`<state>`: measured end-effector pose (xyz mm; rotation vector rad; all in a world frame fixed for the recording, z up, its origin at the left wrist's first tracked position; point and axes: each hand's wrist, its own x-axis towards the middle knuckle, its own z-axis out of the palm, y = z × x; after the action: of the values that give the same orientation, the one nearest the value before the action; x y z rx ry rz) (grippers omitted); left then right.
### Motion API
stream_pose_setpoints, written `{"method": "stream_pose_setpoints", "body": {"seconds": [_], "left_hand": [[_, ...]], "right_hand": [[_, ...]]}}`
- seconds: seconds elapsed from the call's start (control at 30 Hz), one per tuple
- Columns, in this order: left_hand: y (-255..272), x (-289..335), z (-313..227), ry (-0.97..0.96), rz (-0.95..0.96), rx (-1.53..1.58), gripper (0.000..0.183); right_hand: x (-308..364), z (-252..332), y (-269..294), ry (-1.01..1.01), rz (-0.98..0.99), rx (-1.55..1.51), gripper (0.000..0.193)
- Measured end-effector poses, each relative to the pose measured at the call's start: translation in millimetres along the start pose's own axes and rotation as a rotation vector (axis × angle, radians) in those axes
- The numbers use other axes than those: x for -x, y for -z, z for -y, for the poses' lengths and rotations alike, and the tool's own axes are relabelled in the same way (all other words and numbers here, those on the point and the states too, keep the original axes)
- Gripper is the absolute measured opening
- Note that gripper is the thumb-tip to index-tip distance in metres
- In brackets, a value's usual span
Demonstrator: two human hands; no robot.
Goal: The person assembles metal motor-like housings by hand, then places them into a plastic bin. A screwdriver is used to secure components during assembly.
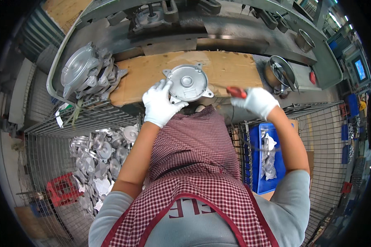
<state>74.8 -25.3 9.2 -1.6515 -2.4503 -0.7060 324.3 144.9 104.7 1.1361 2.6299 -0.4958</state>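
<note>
Round metal cover [188, 83] at near edge of brown-topped counter [233, 69]; taken as clock centre. Left hand [162, 103] at its 8 o'clock, clamped on rim. Right hand [257, 102], 3–4 o'clock, closed around red tool [236, 91], blurred. Stacked covers [86, 71], 9 o'clock; metal pot [270, 76], 3 o'clock.

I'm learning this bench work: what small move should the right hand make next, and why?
Probably bring the right hand and its red tool left toward the round metal casting: the left hand is on the casting's edge, seemingly steadying it, while the tool is apart from it, to its right.
</note>
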Motion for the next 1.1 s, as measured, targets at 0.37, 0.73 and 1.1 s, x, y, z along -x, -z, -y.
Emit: {"method": "stream_pose_setpoints", "body": {"seconds": [0.37,0.73,1.1], "left_hand": [[22.8,18.8,-3.7,-0.296,-0.227,0.112,0.052],[69.5,37.8,-37.0,-0.445,-0.294,0.138,0.054],[54.0,28.4,-80.7,-0.597,-0.149,0.256,0.063]], "right_hand": [[65.6,-113.1,9.5,-0.310,-0.714,-0.529,0.041],[54.5,-350.1,-32.9,-0.956,-1.096,-0.448,0.083],[59.9,-109.6,-190.6,-0.389,-0.482,-1.873,0.067]]}}
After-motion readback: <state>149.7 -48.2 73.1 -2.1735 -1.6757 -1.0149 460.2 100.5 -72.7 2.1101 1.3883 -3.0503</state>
